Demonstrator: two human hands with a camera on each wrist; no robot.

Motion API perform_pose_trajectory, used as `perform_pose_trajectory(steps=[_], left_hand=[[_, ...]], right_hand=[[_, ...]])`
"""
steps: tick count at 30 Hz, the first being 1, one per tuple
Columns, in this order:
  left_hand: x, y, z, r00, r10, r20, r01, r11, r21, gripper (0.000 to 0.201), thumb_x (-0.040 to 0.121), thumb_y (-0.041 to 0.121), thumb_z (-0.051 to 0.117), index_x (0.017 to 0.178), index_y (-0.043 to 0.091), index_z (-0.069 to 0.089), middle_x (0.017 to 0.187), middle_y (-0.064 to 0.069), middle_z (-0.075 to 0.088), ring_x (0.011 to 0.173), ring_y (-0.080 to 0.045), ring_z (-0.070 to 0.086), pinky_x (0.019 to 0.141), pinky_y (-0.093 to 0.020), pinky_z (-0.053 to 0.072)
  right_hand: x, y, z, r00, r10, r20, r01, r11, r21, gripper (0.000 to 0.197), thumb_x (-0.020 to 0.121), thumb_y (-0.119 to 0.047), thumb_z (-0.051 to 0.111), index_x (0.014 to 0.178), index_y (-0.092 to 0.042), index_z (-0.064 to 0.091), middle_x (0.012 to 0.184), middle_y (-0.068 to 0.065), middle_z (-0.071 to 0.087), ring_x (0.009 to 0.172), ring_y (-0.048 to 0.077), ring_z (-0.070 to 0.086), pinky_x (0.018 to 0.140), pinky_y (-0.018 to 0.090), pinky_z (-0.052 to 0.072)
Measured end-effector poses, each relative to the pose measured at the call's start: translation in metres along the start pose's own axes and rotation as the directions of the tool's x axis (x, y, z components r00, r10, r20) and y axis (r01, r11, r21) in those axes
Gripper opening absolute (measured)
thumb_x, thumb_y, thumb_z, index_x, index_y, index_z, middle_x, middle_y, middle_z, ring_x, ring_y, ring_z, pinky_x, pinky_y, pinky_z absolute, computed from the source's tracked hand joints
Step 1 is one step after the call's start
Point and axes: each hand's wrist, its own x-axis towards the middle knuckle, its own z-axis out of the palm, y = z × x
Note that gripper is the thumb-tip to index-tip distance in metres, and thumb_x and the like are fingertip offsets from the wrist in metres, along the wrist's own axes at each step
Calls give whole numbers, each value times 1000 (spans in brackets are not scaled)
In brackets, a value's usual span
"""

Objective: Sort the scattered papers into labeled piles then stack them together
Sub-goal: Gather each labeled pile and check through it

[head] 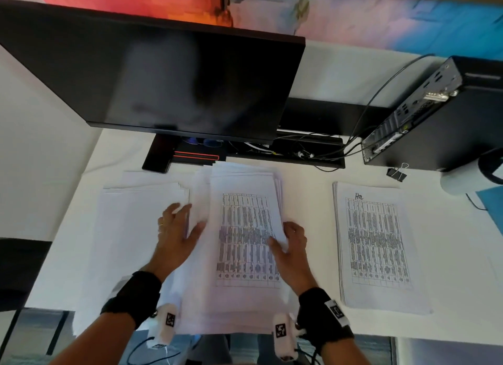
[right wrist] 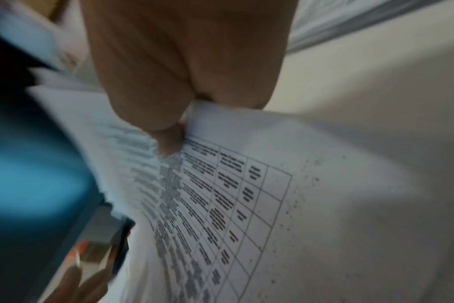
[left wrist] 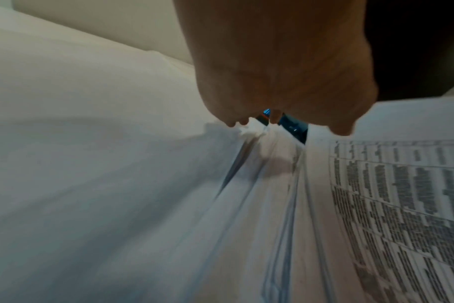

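Observation:
Three paper piles lie on the white desk (head: 310,201) in the head view. The middle stack (head: 245,242), topped by a printed table sheet, is fanned and uneven. My left hand (head: 190,220) holds its left edge, thumb on top and fingers spread beneath. My right hand (head: 283,242) pinches its right edge, as the right wrist view shows, where the right hand (right wrist: 184,131) grips the sheets (right wrist: 246,194). The left wrist view shows the left hand (left wrist: 288,114) over the fanned edges (left wrist: 402,194). A blank-topped pile (head: 130,228) lies left. A neat pile marked "Hn" (head: 375,245) lies right.
A dark monitor (head: 163,78) stands behind the piles, its base (head: 163,157) touching the middle stack's far end. A black computer (head: 435,114) with cables sits at the back right. A black binder clip (head: 396,172) and a white object (head: 462,179) lie near it.

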Motion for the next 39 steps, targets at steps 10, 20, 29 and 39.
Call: perform_pose_trajectory(steps=[10, 20, 29, 39], left_hand=[[-10, 144, -33, 880, 110, 461, 245, 727, -641, 36, 85, 39, 81, 116, 25, 69, 113, 9, 77, 109, -10, 72, 98, -35, 57], [-25, 204, -113, 975, 222, 1, -152, 669, -728, 40, 86, 17, 78, 101, 54, 71, 99, 39, 72, 99, 16, 67, 82, -5, 52], [-26, 163, -130, 987, 155, 47, -66, 647, -760, 29, 75, 21, 82, 103, 27, 76, 93, 17, 80, 88, 0, 75, 72, -15, 57], [-21, 141, -122, 980, 140, 141, 26, 616, -788, 45, 82, 7, 86, 123, 20, 72, 112, -4, 79, 107, -24, 76, 89, -47, 63]], right_hand=[[-47, -55, -79, 998, -60, -6, 59, 935, 351, 22, 91, -23, 78, 110, -18, 68, 92, -19, 78, 86, -5, 73, 80, 18, 55], [-47, -129, -70, 880, -376, -291, 464, 813, 352, 32, 89, 2, 76, 120, 4, 68, 107, -16, 79, 103, 1, 74, 84, 14, 57], [-33, -137, -35, 911, -385, -148, 412, 831, 373, 31, 79, 0, 85, 101, -20, 74, 93, -11, 80, 85, 8, 77, 71, 19, 59], [-42, -136, -24, 950, -268, -158, 311, 828, 467, 41, 80, 0, 84, 119, -3, 72, 105, 6, 81, 100, 26, 78, 80, 29, 63]])
